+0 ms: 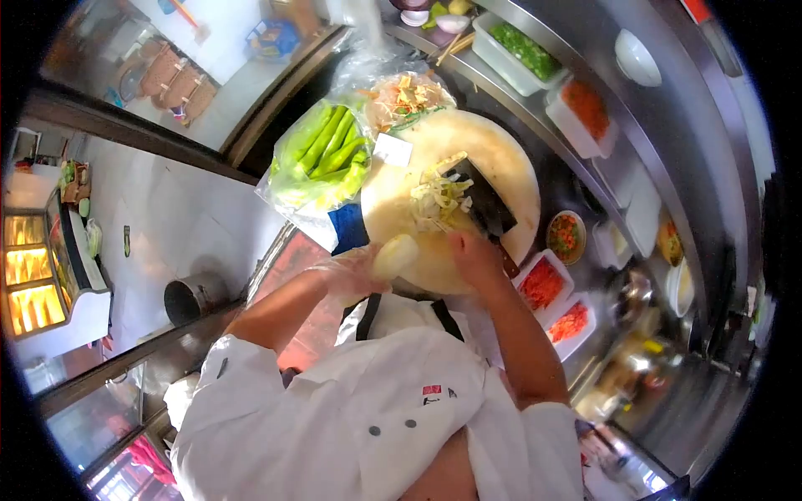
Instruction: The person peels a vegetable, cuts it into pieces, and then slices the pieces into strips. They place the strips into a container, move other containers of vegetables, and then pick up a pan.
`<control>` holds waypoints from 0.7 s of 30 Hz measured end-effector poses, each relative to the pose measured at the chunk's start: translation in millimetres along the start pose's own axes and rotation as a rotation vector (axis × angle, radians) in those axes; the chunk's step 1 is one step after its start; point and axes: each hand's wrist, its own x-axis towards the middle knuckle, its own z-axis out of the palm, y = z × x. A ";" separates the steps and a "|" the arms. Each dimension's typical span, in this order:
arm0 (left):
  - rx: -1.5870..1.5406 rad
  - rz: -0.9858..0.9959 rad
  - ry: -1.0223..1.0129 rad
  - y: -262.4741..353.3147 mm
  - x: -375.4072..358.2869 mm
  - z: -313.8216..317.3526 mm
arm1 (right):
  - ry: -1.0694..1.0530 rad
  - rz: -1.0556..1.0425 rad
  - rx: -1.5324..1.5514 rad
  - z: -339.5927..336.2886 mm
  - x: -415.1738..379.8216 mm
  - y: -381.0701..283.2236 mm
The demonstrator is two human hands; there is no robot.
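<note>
My left hand [349, 274], in what looks like a thin clear glove, is closed round a pale, rounded vegetable piece [396, 255], blurred at its edges. This piece is over the near edge of a round cutting board [510, 159]. My right hand [474, 260] is above the board's near right part with its fingers curled in; what they hold, if anything, is hidden. Beside it is the brown handle [507, 260] of a cleaver, whose dark, wide blade [487, 199] lies on the board. Chopped pale vegetable pieces [440, 199] lie against the blade's left side.
Bagged green peppers [330, 150] and a bag of shredded food [409, 93] stand beyond the board's left side. A white card [393, 150] lies at its edge. Tubs of chopped greens [525, 52] and orange shreds [586, 108], and red shreds [541, 284] line the right.
</note>
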 end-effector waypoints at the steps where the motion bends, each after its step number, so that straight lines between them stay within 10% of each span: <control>1: -0.005 0.031 0.037 -1.4 -2.2 1.1 | 0.000 0.012 0.001 -7.9 -1.8 -3.6; 21: 0.260 -0.094 0.159 -15.2 14.4 13.9 | -0.157 -0.149 -0.140 -9.4 -32.1 -63.1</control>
